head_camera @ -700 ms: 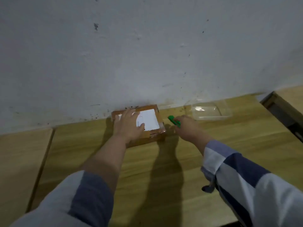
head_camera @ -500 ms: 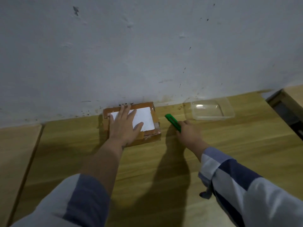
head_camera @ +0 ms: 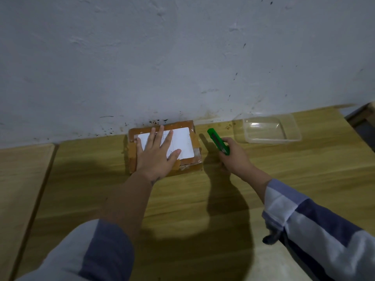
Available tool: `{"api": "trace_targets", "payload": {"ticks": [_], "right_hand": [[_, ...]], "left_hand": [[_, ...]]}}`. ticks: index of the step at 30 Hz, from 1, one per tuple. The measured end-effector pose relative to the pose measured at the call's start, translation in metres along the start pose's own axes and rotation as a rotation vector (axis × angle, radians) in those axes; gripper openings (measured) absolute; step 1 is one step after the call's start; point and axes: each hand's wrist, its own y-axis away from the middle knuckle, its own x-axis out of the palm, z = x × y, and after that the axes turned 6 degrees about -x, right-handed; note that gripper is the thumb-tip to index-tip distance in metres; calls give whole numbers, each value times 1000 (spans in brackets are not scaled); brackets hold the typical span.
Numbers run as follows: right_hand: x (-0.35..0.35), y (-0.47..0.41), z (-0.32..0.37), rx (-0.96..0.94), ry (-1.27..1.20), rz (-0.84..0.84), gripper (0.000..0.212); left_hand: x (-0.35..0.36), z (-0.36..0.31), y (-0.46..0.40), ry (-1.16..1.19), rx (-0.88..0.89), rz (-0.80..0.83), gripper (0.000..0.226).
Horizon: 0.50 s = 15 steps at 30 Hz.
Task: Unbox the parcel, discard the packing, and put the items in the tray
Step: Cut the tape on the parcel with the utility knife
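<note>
Against wall at desk's (head_camera: 203, 199) far edge sits parcel (head_camera: 194, 159), taped brown cardboard, white label (head_camera: 182, 142) on top; left hand (head_camera: 156, 157) flat on parcel lid, fingers spread, gripping nothing; right hand (head_camera: 233, 157) just right of parcel, clenched round green utility knife (head_camera: 218, 140), tip angled toward wall; clear plastic tray (head_camera: 272, 128) further right of parcel, near wall.
</note>
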Motion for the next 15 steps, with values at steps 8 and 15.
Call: {"api": "trace_targets", "payload": {"ticks": [8, 15], "right_hand": [[-13, 52, 36, 78, -243, 358, 93], [7, 88, 40, 24, -62, 196, 76]], "left_hand": [[4, 6, 38, 37, 19, -10, 66], [6, 13, 62, 30, 43, 1, 66]]}}
